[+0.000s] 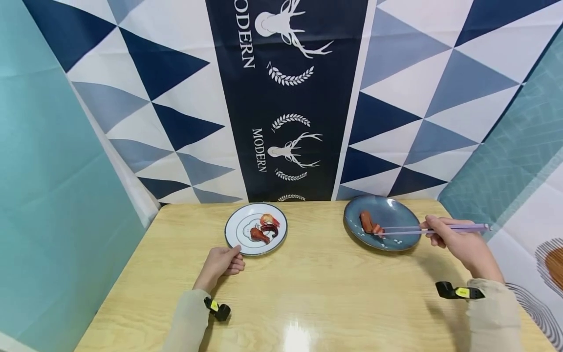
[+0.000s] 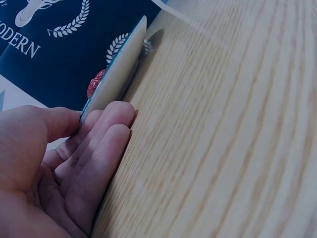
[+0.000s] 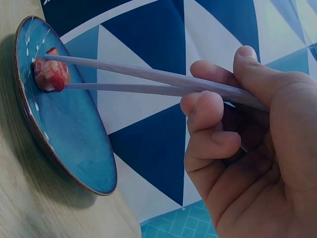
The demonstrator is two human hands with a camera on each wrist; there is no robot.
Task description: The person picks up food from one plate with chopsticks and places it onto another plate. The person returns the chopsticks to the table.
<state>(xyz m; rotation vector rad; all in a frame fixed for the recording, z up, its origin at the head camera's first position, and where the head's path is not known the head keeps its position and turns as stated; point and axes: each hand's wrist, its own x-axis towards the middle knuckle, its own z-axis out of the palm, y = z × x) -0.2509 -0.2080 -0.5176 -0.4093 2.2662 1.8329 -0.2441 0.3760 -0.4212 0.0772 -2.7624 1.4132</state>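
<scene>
My left hand point(image 1: 222, 264) pinches the near-left rim of a white plate point(image 1: 239, 232) with a dark edge, thumb on top and fingers under it. On that plate lie a drumstick point(image 1: 259, 235), a dark curled piece point(image 1: 270, 229) and an orange-red piece point(image 1: 269, 220). In my right hand point(image 1: 464, 249) is a pair of pale purple chopsticks point(image 3: 148, 74). Their tips are at a red-and-pink food piece point(image 3: 51, 73) on a blue plate point(image 1: 396, 215); the right wrist view shows them on either side of it. Beside it lies a brown sausage-like piece point(image 1: 366, 222).
Both plates stand near the back edge of a light wooden table point(image 1: 316, 283). Behind it hangs a patterned cloth point(image 1: 294, 98) with triangles and deer heads. A teal panel point(image 1: 57, 195) borders the left side.
</scene>
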